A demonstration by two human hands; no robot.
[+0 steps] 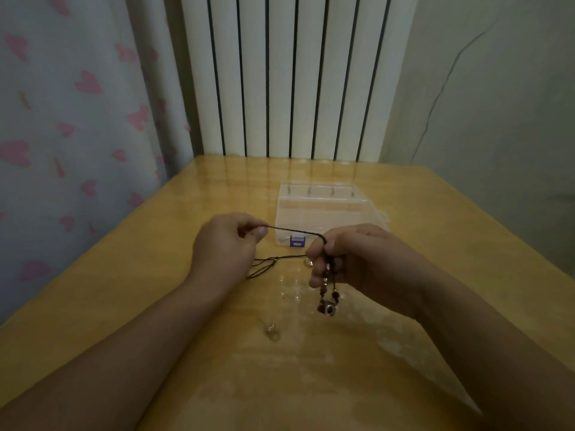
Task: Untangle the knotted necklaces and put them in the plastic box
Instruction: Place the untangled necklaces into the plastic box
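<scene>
A black cord necklace (294,230) stretches taut between my two hands above the table. My left hand (225,247) pinches one end of the cord. My right hand (351,259) grips the other part, with dark beads and a pendant (327,307) dangling below its fingers. More loops of dark cord (267,262) hang between the hands. The clear plastic box (326,209) with a purple clasp lies shut just beyond the hands. A small pale trinket (271,331) rests on the table nearer to me.
The glossy wooden table (466,275) fills the lower view. A white radiator (292,76) stands behind it. A curtain with pink hearts (71,135) hangs at the left, and a plain wall at the right.
</scene>
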